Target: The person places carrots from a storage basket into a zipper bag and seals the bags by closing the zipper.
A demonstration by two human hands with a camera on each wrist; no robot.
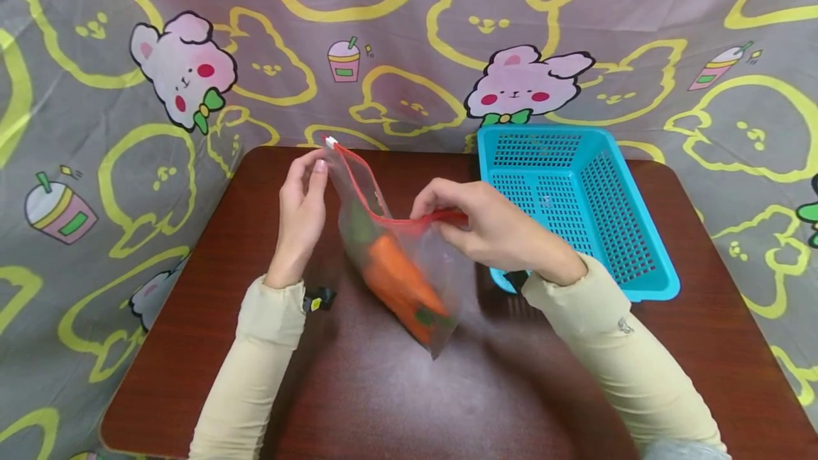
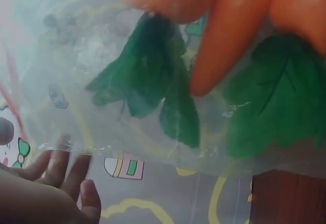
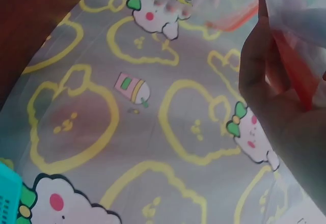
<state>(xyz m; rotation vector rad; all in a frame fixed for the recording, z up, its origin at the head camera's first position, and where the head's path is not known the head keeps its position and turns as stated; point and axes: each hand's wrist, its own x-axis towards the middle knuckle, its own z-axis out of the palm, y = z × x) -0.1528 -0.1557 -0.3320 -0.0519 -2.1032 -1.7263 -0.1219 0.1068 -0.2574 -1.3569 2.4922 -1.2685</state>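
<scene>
A clear zip bag with a red zip strip hangs tilted above the table, its mouth partly spread. Inside are several orange carrots; their green leaves show through the plastic in the left wrist view. A white slider sits at the strip's upper left end. My left hand pinches the bag's upper left corner beside that slider. On the opposite side, my right hand grips the red strip between thumb and curled fingers. In the right wrist view, the bag partly hides this hand's fingers.
A turquoise perforated basket stands at the table's back right, close to the right forearm. The brown table backs onto a patterned cloth that also runs along both sides.
</scene>
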